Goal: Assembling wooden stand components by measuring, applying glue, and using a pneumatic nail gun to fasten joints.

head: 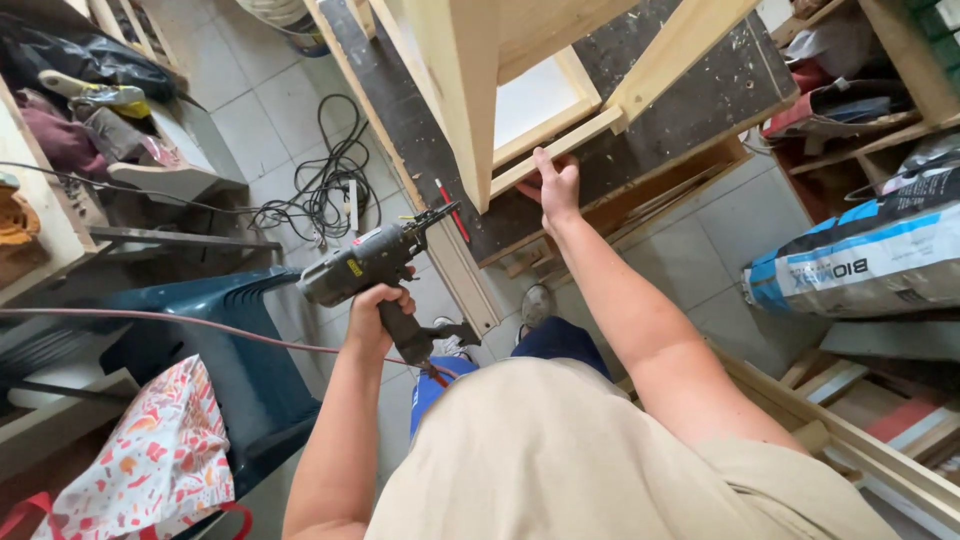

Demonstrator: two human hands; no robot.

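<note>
Left hand [375, 312] clenched round dark grey pneumatic nail gun [372, 268], nose short of pale wooden frame [560, 140] on dark workbench [420, 130], right hand [556, 185] pressing its lower rail; nailing apparently pending.

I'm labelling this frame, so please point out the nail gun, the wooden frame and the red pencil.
nail gun [355, 268]: head view, on its dark body.
wooden frame [555, 150]: head view, on its lower rail.
red pencil [452, 212]: head view, mid-shaft.

Wooden frame [470, 90] cut off at top edge; right hand [556, 187] fingertips hidden behind rail; hose [150, 325] leaves left edge.
</note>
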